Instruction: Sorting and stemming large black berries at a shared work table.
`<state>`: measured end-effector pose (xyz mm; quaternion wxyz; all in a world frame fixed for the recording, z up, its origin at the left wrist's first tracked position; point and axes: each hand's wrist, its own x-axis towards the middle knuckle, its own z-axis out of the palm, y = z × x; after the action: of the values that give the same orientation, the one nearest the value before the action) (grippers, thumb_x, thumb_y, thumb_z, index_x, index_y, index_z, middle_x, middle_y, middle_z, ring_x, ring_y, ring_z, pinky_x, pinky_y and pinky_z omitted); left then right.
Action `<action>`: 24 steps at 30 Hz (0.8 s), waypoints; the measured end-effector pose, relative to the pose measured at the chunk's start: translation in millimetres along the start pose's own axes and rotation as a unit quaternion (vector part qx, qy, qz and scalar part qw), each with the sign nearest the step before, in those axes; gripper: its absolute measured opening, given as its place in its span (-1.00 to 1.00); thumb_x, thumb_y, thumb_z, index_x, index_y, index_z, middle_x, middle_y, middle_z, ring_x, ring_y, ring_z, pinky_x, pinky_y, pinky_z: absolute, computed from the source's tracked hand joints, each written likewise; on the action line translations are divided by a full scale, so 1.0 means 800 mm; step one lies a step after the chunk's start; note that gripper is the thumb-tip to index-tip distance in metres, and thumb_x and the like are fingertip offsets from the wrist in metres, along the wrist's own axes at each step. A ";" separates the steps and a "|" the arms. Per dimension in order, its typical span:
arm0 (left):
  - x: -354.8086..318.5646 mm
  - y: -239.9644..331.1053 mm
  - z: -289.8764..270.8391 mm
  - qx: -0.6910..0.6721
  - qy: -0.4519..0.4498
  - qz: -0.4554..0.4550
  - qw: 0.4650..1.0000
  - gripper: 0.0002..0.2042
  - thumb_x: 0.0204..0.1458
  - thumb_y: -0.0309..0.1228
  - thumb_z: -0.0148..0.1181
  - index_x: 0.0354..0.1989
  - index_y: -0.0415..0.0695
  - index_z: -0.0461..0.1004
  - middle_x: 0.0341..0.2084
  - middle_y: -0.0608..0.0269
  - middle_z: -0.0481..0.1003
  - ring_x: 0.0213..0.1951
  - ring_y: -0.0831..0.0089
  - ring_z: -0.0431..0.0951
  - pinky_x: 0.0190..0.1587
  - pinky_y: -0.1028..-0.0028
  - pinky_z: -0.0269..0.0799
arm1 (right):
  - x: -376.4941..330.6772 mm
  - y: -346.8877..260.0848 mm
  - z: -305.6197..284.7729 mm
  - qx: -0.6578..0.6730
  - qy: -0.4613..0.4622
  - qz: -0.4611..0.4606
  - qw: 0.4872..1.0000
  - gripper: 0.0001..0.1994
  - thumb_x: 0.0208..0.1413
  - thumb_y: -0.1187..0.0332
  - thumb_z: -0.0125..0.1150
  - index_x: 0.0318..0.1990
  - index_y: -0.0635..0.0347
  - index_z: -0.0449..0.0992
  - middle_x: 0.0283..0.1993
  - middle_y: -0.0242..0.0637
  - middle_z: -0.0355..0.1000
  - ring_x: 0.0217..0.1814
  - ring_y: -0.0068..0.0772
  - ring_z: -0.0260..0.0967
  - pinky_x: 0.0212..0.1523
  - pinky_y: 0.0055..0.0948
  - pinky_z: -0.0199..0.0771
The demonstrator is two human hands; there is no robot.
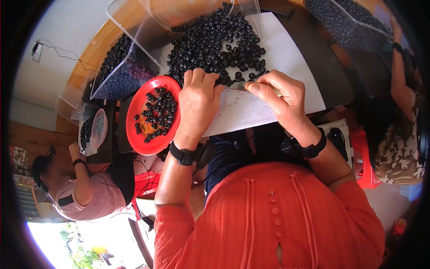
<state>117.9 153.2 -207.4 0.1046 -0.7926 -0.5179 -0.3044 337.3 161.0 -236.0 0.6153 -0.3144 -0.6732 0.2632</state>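
A heap of small black round pieces (pixel 210 45), many with a hole, lies on a white board (pixel 293 58). At its near edge my left hand (pixel 199 105) is closed, fingertips around what looks like one black piece, partly hidden. My right hand (pixel 284 96) pinches a small flat metal blade (pixel 238 85), its tip close to the left fingertips; the handle is mostly hidden in the fingers. Beside my left hand, a red plate (pixel 132 119) holds several more black pieces (pixel 157 112).
A clear plastic bin (pixel 118 80) full of black pieces stands left of the board. Another bin (pixel 349 27) sits at the far right. One person (pixel 89 188) works at the left with a pink plate (pixel 99 127); another person's arm (pixel 401 85) shows at the right.
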 end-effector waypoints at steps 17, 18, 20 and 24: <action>-0.061 0.006 -0.028 -0.158 0.014 -0.107 0.982 -0.83 0.05 -0.63 0.35 -0.17 -0.22 0.67 -0.23 0.21 0.58 -0.30 0.44 0.56 -0.29 0.46 0.48 | 0.003 0.000 0.000 -0.020 -0.013 -0.038 0.999 -0.72 0.16 0.33 0.51 -0.47 0.30 0.58 -0.58 -0.28 0.43 -0.58 -0.46 0.29 -0.54 -0.42 0.25; -0.063 0.005 -0.028 -0.158 0.025 -0.117 0.980 -0.84 0.06 -0.62 0.36 -0.17 -0.22 0.67 -0.22 0.23 0.58 -0.32 0.50 0.55 -0.31 0.49 0.47 | 0.003 0.001 0.001 -0.024 -0.015 -0.037 0.999 -0.72 0.16 0.33 0.52 -0.47 0.29 0.57 -0.59 -0.28 0.43 -0.59 -0.46 0.29 -0.54 -0.41 0.24; -0.062 0.004 -0.025 -0.162 0.023 -0.109 0.980 -0.83 0.06 -0.62 0.37 -0.16 -0.23 0.66 -0.23 0.22 0.58 -0.30 0.45 0.57 -0.29 0.46 0.48 | 0.003 0.002 0.002 -0.029 -0.018 -0.039 0.999 -0.72 0.16 0.33 0.52 -0.48 0.29 0.57 -0.59 -0.28 0.43 -0.59 -0.46 0.28 -0.55 -0.40 0.24; -0.048 0.002 -0.012 -0.116 0.030 -0.036 0.992 -0.82 0.01 -0.59 0.41 -0.19 -0.24 0.65 -0.28 0.16 0.56 -0.23 0.25 0.58 -0.23 0.31 0.52 | 0.002 0.003 0.005 -0.036 -0.016 -0.030 0.999 -0.71 0.15 0.32 0.52 -0.49 0.28 0.56 -0.60 -0.27 0.42 -0.61 -0.44 0.29 -0.56 -0.39 0.24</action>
<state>105.5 118.9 -222.3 0.0163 -0.7707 -0.5035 -0.3901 333.8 163.9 -237.4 0.6006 -0.3115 -0.7011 0.2252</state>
